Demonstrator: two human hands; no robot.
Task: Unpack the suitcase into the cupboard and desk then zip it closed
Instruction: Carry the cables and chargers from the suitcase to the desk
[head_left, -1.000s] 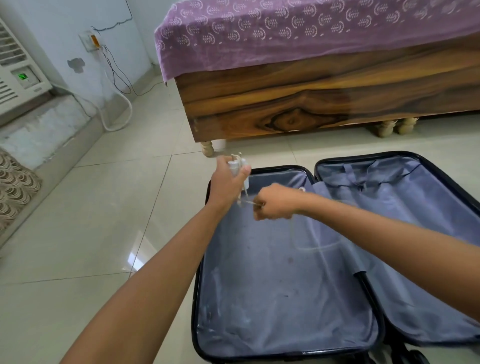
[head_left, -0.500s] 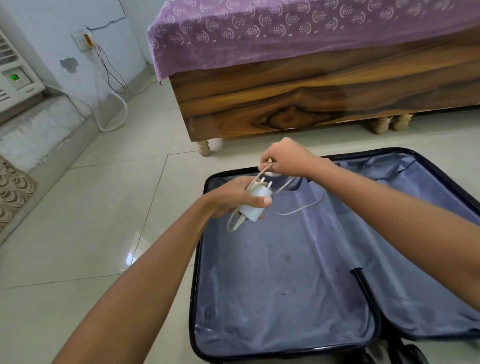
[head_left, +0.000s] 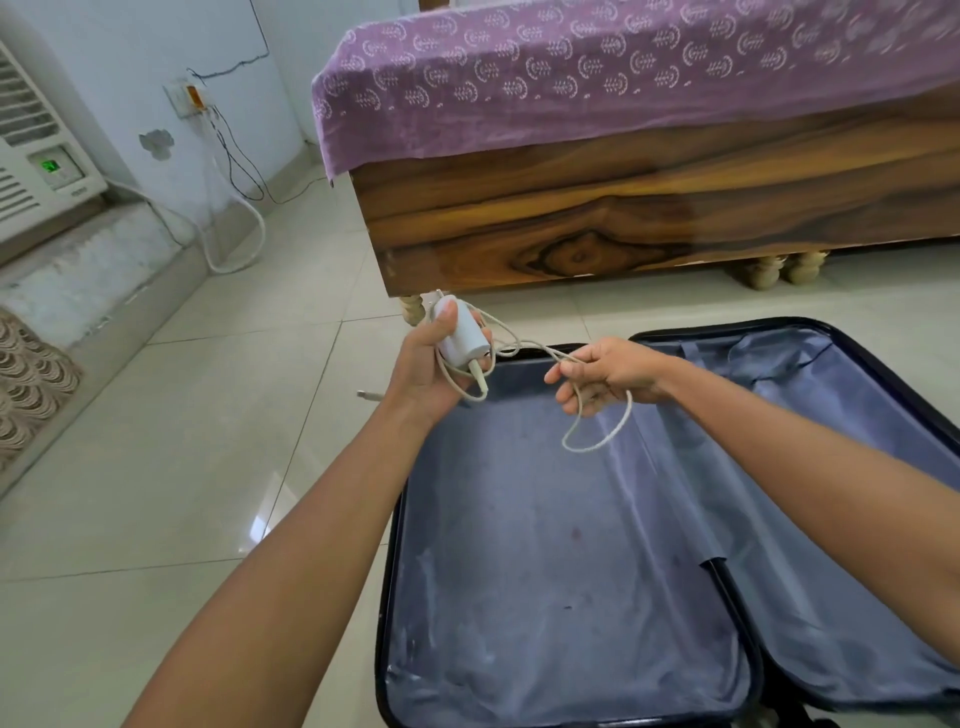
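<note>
Location: a bedroom in a home. Indicators: a wooden bed (head_left: 649, 208) on turned legs, covered by a purple patterned sheet (head_left: 597, 78); glossy pale floor tiles (head_left: 182, 415); a window air conditioner (head_left: 36, 166) set in the wall; a wall socket (head_left: 187, 98) with trailing cables; an open suitcase (head_left: 571, 571) on the floor.

I see suitcase (head_left: 571, 597): dark navy shell, grey-blue lining | charger (head_left: 464, 338) above its far-left corner: white, off-white cable (head_left: 597, 436) | bed (head_left: 623, 218) beyond suitcase: brown swirled wood grain | bedcover (head_left: 571, 67): purple, small white leaf print | floor (head_left: 156, 441) left of suitcase: glossy cream tiles
</note>
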